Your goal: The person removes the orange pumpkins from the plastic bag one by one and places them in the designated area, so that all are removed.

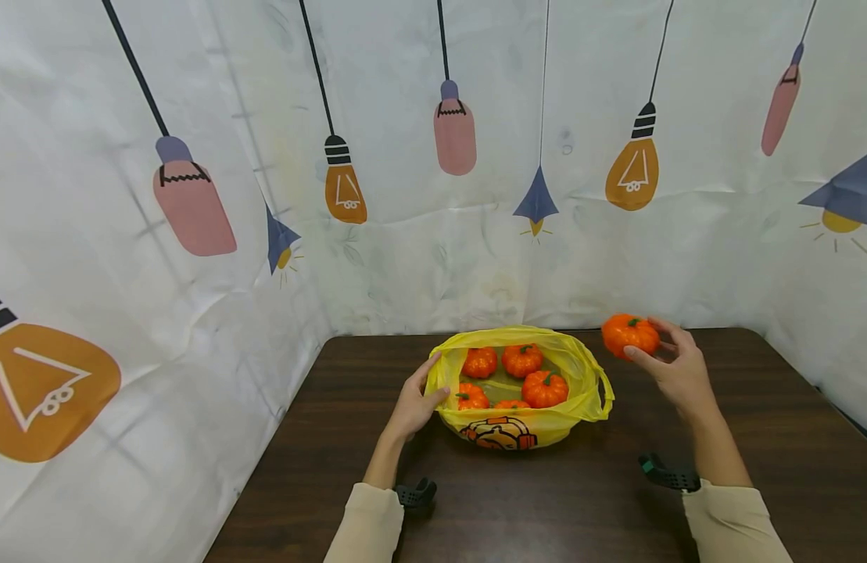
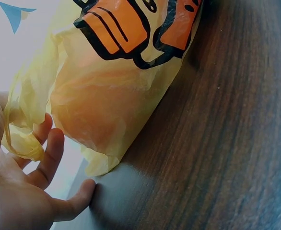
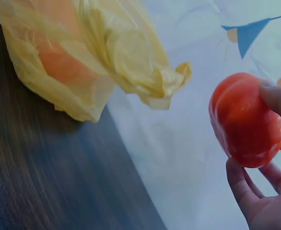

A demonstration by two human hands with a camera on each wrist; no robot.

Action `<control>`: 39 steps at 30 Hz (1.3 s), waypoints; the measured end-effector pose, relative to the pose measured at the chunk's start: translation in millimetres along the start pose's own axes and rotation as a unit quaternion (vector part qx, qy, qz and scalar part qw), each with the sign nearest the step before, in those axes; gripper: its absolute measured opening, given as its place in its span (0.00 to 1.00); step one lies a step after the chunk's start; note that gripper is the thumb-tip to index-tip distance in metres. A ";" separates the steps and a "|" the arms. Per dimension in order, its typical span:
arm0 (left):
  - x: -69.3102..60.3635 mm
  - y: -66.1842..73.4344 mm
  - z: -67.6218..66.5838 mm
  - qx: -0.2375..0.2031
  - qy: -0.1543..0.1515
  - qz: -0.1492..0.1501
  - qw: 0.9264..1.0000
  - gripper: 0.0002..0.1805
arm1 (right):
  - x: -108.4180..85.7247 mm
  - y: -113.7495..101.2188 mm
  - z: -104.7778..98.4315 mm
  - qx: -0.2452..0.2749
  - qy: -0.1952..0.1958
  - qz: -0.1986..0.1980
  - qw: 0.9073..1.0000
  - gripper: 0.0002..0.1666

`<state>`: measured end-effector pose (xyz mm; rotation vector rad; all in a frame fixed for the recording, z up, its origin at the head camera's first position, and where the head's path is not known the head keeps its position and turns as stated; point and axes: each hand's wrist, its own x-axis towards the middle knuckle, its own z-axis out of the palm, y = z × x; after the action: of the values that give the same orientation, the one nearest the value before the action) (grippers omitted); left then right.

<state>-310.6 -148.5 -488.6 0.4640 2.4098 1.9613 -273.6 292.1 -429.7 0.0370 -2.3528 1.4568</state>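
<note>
A yellow plastic bag (image 1: 581,403) stands with its mouth spread wide, several small orange pumpkins (image 1: 546,389) with green stems inside it. My left hand (image 1: 413,403) holds the bag's left rim, thumb inside and fingers outside. In the left wrist view, the bag's loose handle (image 2: 23,143) hangs between thumb and fingers of that hand (image 2: 25,196). To the right of the bag, my right hand (image 1: 675,367) grips another small pumpkin (image 1: 628,336) between thumb and fingers, raised above the table. The right wrist view shows this pumpkin (image 3: 246,122) apart from the bag.
The dark wood table (image 1: 517,500) ends close behind the bag. A white curtain (image 1: 405,274) printed with lamps and bulbs hangs at the back and sides. Dark straps (image 1: 668,473) sit on both wrists.
</note>
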 end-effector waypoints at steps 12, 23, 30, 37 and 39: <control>0.0 0.2 0.1 -0.003 -0.001 -0.003 1.000 0.39 | 0.2 21.8 0.4 0.002 -0.015 0.030 0.999 0.51; -0.3 1.1 0.5 -0.005 -0.001 0.003 1.000 0.38 | 1.4 41.5 7.0 -0.024 -0.019 0.055 0.998 0.50; -0.6 0.7 0.4 -0.008 -0.001 -0.001 1.000 0.39 | 1.9 53.6 11.9 -0.026 -0.034 0.070 0.997 0.50; -0.3 0.7 1.2 -0.011 0.000 0.001 1.000 0.38 | 2.3 62.6 16.6 -0.029 -0.036 0.079 0.996 0.51; -0.1 0.3 1.1 -0.010 0.001 -0.001 1.000 0.39 | 2.6 63.7 16.7 -0.027 -0.037 0.087 0.995 0.51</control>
<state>-310.3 -147.4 -488.5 0.4581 2.3872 1.9844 -294.6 307.6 -490.1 -0.1323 -2.5079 1.4937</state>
